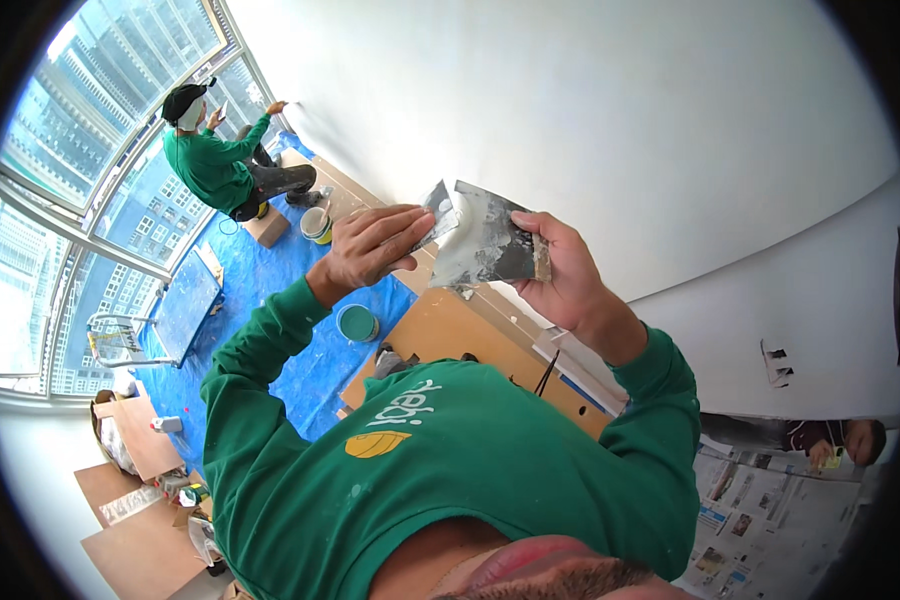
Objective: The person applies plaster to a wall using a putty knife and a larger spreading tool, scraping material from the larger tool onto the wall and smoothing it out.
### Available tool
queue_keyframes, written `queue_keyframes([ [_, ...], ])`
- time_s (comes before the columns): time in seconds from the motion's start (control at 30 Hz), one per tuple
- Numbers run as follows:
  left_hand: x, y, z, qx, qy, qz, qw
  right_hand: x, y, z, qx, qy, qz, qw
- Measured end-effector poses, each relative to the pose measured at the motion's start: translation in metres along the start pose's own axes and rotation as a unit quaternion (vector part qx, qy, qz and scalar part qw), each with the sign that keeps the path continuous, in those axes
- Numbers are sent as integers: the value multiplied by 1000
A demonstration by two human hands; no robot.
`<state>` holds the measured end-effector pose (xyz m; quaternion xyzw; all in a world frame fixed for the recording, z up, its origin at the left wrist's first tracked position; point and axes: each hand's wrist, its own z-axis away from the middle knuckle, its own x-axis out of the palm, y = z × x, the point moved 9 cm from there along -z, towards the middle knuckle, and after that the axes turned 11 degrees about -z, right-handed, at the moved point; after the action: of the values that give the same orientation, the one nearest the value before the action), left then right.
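Note:
In front of my chest, below the white wall, my left hand (375, 245) is closed on a small putty knife (438, 212), its fingers pressed over the blade. My right hand (570, 275) grips a wider, dark flat putty blade (492, 238) by its right edge, thumb on top. White putty (462, 240) is smeared across the left part of the wide blade. The small knife's edge meets or nearly meets the putty; whether they touch, I cannot tell. My fingers hide the handle of the small knife.
A co-worker (210, 160) in green sits on a box (266, 228), one hand at the wall. A putty bucket (316, 226), green-topped bucket (358, 322) and platform cart (185, 310) stand on blue sheeting (300, 385). Brown board (450, 340) lies below me. Another person (830, 438) is by newspapers (770, 520).

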<state>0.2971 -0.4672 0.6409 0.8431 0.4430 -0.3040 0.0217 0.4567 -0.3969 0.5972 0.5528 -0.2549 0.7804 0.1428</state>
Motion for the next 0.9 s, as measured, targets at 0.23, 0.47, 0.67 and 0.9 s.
queue_keyframes([
  [0.23,64,78,89,-133,-187,75,970,-48,-49,33,-128,100,41,986],
  [0.47,60,80,280,-531,-251,129,799,-75,-103,80,-216,9,4,976],
  [0.67,18,112,448,-741,-195,125,630,-43,-149,154,-386,38,53,920],
  [0.9,-25,214,613,-817,-128,134,547,2,-216,210,-402,-47,43,913],
])
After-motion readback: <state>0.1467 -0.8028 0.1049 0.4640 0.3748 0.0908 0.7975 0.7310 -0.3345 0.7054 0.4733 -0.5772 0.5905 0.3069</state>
